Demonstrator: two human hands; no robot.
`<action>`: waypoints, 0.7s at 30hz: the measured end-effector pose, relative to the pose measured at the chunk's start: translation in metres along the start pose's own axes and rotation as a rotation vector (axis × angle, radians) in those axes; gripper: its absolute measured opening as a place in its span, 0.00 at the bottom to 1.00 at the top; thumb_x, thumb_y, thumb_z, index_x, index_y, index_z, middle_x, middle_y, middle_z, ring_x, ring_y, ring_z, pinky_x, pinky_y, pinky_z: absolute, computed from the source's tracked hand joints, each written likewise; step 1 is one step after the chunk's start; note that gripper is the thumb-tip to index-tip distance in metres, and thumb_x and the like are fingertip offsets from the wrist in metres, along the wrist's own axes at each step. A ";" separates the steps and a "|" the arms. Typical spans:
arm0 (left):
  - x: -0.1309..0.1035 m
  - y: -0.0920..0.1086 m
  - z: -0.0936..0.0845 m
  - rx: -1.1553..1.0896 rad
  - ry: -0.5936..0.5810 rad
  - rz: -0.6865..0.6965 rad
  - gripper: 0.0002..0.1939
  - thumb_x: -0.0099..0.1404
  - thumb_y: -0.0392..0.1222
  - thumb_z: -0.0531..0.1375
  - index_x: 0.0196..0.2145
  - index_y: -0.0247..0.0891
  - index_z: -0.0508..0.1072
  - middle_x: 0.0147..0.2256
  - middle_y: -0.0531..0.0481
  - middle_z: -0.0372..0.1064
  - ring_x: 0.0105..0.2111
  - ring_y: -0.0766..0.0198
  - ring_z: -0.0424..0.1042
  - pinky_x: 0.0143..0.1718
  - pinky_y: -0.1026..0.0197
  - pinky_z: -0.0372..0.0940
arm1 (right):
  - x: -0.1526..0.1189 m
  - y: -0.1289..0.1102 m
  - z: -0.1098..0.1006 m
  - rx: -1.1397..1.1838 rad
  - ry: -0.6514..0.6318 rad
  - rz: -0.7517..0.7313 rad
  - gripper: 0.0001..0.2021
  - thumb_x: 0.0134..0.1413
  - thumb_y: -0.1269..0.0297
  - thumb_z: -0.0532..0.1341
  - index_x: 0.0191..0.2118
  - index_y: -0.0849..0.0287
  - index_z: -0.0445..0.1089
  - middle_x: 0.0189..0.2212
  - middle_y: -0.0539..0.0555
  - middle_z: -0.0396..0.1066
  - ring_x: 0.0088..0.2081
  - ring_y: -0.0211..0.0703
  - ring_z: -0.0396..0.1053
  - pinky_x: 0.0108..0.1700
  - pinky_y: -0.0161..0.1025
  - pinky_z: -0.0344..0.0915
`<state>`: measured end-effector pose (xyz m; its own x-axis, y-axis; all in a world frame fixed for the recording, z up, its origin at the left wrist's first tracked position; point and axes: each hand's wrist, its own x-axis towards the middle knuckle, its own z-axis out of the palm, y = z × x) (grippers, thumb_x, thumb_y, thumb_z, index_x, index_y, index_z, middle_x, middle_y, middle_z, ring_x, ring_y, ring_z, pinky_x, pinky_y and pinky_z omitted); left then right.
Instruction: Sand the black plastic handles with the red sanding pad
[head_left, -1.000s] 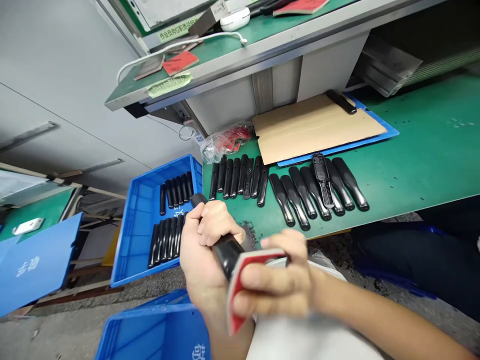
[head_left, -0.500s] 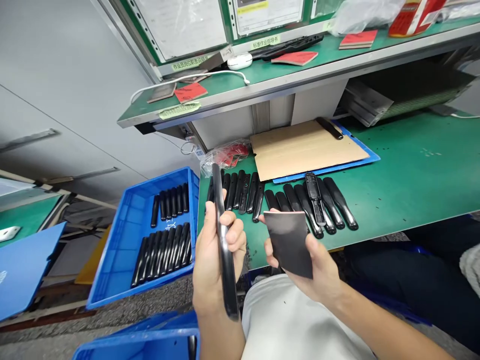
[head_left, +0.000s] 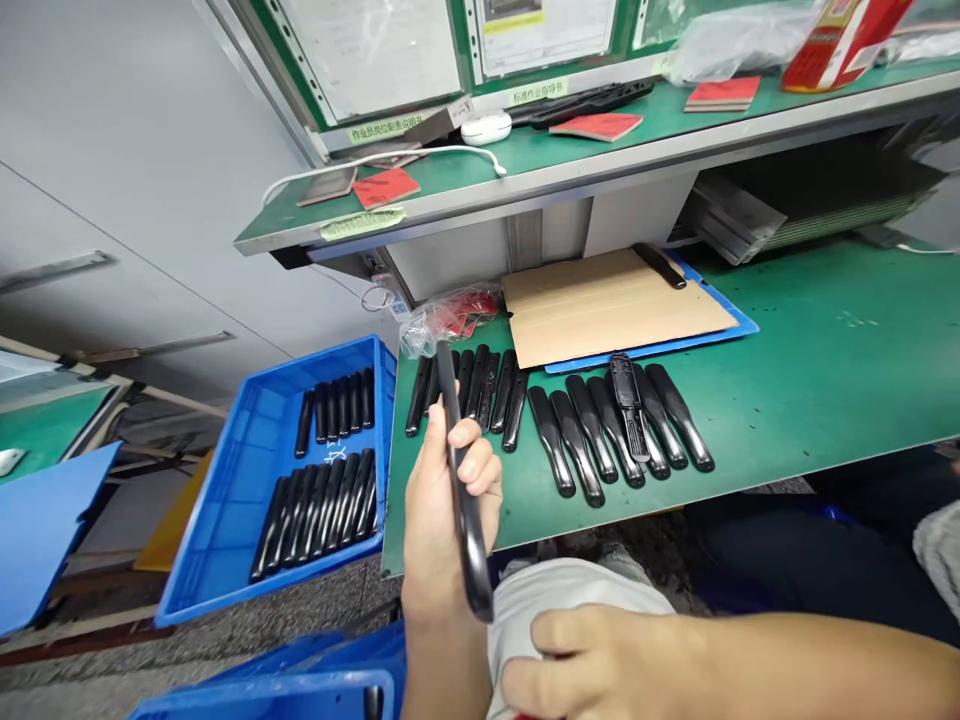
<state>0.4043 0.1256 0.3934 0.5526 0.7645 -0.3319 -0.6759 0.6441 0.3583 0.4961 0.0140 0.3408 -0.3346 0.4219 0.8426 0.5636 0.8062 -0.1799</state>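
My left hand (head_left: 450,490) is closed around a long black plastic handle shell (head_left: 469,520), held upright on edge in front of the bench. Low in the picture my right hand (head_left: 577,660) is curled over the white clothing on my lap, slightly blurred. A sliver of red shows beneath its fingers, matching the back of a thin dark sanding pad; most of that pad is hidden. On the green bench lie a right-hand row of similar black shells (head_left: 574,440) and a left-hand row (head_left: 517,400). One shell (head_left: 628,405) shows its ribbed inner side.
A blue crate (head_left: 225,500) with two rows of black shells stands left of the bench; another blue bin (head_left: 300,695) is below. Cardboard (head_left: 615,310) lies on a blue board, with a clear bag (head_left: 450,318) beside it. A shelf (head_left: 525,175) overhangs. Someone's dark-clothed legs (head_left: 750,550) are at right.
My right hand has dropped toward my lap and turned over, taking the sanding pad mostly out of sight. My left hand and its shell have shifted slightly right and down in the picture.
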 end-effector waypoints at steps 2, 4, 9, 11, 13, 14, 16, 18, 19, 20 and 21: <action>0.006 0.004 -0.009 0.042 0.019 0.050 0.16 0.79 0.39 0.46 0.34 0.36 0.66 0.26 0.57 0.59 0.18 0.78 0.59 0.17 0.76 0.57 | 0.002 0.003 0.005 -0.027 0.022 0.046 0.16 0.71 0.64 0.49 0.51 0.52 0.74 0.51 0.46 0.78 0.44 0.39 0.72 0.37 0.38 0.68; 0.021 0.011 -0.024 0.300 0.088 0.148 0.13 0.78 0.38 0.47 0.37 0.36 0.68 0.28 0.56 0.60 0.19 0.77 0.58 0.19 0.77 0.58 | 0.000 0.008 0.007 -0.023 -0.015 0.070 0.16 0.70 0.66 0.50 0.54 0.54 0.73 0.55 0.48 0.76 0.42 0.40 0.73 0.37 0.40 0.68; 0.102 0.025 -0.081 0.991 0.326 0.483 0.17 0.75 0.41 0.49 0.59 0.44 0.62 0.39 0.51 0.65 0.27 0.71 0.66 0.27 0.69 0.65 | -0.027 0.013 -0.005 0.092 -0.086 0.279 0.22 0.73 0.62 0.46 0.66 0.61 0.58 0.61 0.59 0.70 0.52 0.43 0.73 0.51 0.44 0.67; 0.143 0.017 -0.100 1.182 0.351 0.516 0.28 0.70 0.38 0.56 0.66 0.46 0.57 0.42 0.47 0.65 0.35 0.64 0.70 0.36 0.62 0.69 | -0.044 0.012 -0.014 0.070 0.080 0.537 0.23 0.74 0.60 0.46 0.68 0.58 0.55 0.64 0.61 0.65 0.60 0.47 0.68 0.58 0.50 0.64; 0.182 0.002 -0.113 1.412 0.342 0.532 0.32 0.66 0.35 0.60 0.66 0.44 0.61 0.46 0.44 0.65 0.45 0.56 0.70 0.49 0.54 0.67 | -0.060 0.009 -0.024 0.050 0.193 0.736 0.22 0.73 0.63 0.47 0.68 0.54 0.57 0.64 0.61 0.65 0.61 0.49 0.67 0.60 0.50 0.65; 0.199 -0.007 -0.118 1.523 0.333 0.534 0.30 0.65 0.34 0.60 0.65 0.44 0.65 0.47 0.42 0.65 0.49 0.53 0.68 0.54 0.50 0.63 | -0.068 0.007 -0.027 0.051 0.213 0.779 0.21 0.73 0.62 0.48 0.67 0.53 0.58 0.63 0.60 0.66 0.60 0.49 0.68 0.59 0.49 0.66; 0.227 -0.026 -0.124 1.722 0.324 0.531 0.26 0.67 0.34 0.59 0.62 0.44 0.70 0.50 0.39 0.64 0.54 0.47 0.64 0.58 0.42 0.57 | -0.084 0.004 -0.033 0.054 0.215 0.803 0.21 0.72 0.60 0.49 0.67 0.53 0.60 0.62 0.60 0.68 0.59 0.50 0.69 0.58 0.47 0.68; 0.244 -0.041 -0.130 1.885 0.328 0.528 0.23 0.69 0.36 0.57 0.60 0.43 0.72 0.51 0.37 0.63 0.56 0.44 0.62 0.58 0.38 0.54 | -0.099 0.002 -0.035 0.035 0.228 0.809 0.22 0.72 0.59 0.50 0.67 0.51 0.60 0.61 0.60 0.70 0.58 0.51 0.71 0.57 0.46 0.70; 0.249 -0.045 -0.132 1.955 0.331 0.528 0.21 0.70 0.37 0.56 0.59 0.42 0.73 0.52 0.36 0.63 0.56 0.43 0.61 0.57 0.38 0.54 | -0.106 0.001 -0.035 0.021 0.240 0.831 0.22 0.72 0.59 0.51 0.67 0.51 0.61 0.60 0.59 0.70 0.58 0.52 0.71 0.57 0.46 0.71; 0.252 -0.049 -0.134 2.018 0.330 0.531 0.20 0.71 0.38 0.55 0.58 0.41 0.74 0.54 0.35 0.62 0.56 0.42 0.60 0.57 0.37 0.54 | -0.113 -0.001 -0.033 0.005 0.252 0.864 0.22 0.71 0.59 0.51 0.67 0.50 0.61 0.60 0.59 0.71 0.58 0.52 0.72 0.56 0.46 0.72; 0.252 -0.051 -0.135 2.074 0.327 0.535 0.20 0.71 0.39 0.54 0.58 0.41 0.74 0.54 0.35 0.62 0.57 0.42 0.59 0.56 0.36 0.54 | -0.121 -0.002 -0.031 -0.014 0.270 0.905 0.21 0.71 0.59 0.52 0.66 0.49 0.62 0.59 0.58 0.71 0.58 0.53 0.72 0.56 0.47 0.72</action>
<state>0.5120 0.2821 0.1736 0.3086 0.9480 0.0784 0.7820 -0.2998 0.5465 0.5593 -0.0517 0.2550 0.4198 0.7734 0.4750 0.5331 0.2135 -0.8187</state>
